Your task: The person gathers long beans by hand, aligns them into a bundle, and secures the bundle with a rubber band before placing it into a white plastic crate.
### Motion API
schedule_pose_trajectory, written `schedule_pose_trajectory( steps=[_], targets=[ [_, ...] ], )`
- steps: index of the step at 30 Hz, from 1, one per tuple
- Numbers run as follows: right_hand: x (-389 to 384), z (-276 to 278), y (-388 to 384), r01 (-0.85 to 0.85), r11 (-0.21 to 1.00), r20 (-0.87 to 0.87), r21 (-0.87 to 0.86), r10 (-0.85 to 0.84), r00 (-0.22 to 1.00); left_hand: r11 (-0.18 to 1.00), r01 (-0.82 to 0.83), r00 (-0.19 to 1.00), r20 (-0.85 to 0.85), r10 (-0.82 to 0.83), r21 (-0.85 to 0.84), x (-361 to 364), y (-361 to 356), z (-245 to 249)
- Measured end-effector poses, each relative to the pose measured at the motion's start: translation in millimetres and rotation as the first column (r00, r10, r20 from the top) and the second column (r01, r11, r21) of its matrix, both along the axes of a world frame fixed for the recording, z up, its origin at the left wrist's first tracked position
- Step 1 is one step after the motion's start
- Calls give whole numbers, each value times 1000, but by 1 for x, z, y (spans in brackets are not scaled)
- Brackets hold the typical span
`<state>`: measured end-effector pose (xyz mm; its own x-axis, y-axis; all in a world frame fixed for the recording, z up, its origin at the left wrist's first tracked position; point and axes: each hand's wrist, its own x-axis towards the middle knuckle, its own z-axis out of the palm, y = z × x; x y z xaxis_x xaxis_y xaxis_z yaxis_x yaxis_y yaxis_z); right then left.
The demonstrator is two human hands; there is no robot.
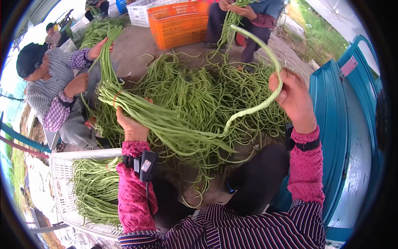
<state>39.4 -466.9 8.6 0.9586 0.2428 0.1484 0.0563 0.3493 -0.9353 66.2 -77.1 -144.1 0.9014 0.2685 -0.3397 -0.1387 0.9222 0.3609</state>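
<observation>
My left hand (134,128) is closed round a thick bundle of yardlong beans (166,118), gripping it from below near its left end. A red band (116,98) circles the bundle at that end. The loose tips point right and slightly down. Raised at the right, my right hand (294,95) pinches a single pale yardlong bean (248,111). This bean arches above the hand, and its lower end runs down to the bundle's right side. Below and beyond both hands, a large tangled heap of yardlong beans (195,83) covers the ground.
A white crate (60,195) with bundled beans stands at my lower left. An orange crate (178,27) is at the back, beside a white one (139,14). Co-workers holding beans sit at the left (54,83) and far side (261,20). A blue metal panel (327,124) borders my right.
</observation>
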Motion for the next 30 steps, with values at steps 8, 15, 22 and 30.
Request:
schedule_pose_trajectory(
  steps=[8,15,22,30],
  targets=[
    [7,21,-61,286,947,-20,144,-286,958,989,89,983,-171,-68,116,0,-11,-1],
    [15,32,-111,314,915,46,255,-336,941,974,172,974,-170,-146,145,4,-7,-14],
    [21,27,-125,486,849,64,206,-507,859,972,184,971,-178,-157,148,1,-6,-16],
    [68,64,-199,872,487,224,53,-857,465,974,132,965,-247,-84,186,4,5,-25]
  ],
)
